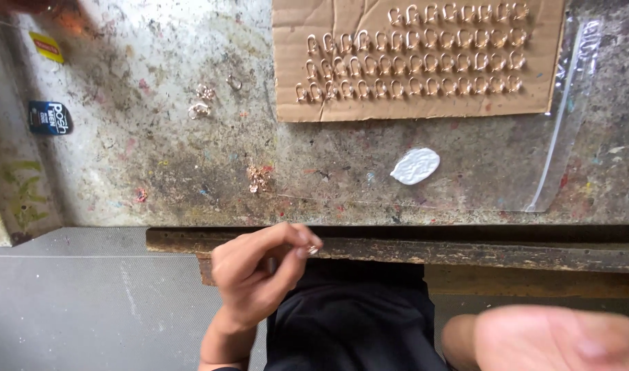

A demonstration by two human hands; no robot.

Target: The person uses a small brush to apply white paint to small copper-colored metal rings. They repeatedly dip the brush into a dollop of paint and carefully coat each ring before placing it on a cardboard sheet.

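The fingertips [307, 244] of the left hand [256, 275] are pinching a small metal ring piece [313, 249], thumb against forefinger, just below the near edge of the workbench [156, 137]. The grip is looking tight and fine, probably because the piece is so tiny. The right hand [558, 340] is lying blurred at the lower right, palm up and loosely open, holding nothing that I can see. On the bench, near its front edge, a white oval lump [415, 165] is resting. Farther back, a cardboard sheet [417, 103] is carrying neat rows of rose-gold loops [410, 58], likely so they are staying in order. A clear plastic bag [568, 117] is lying at its right side, and some loose pieces [201, 103] are lying at the left.
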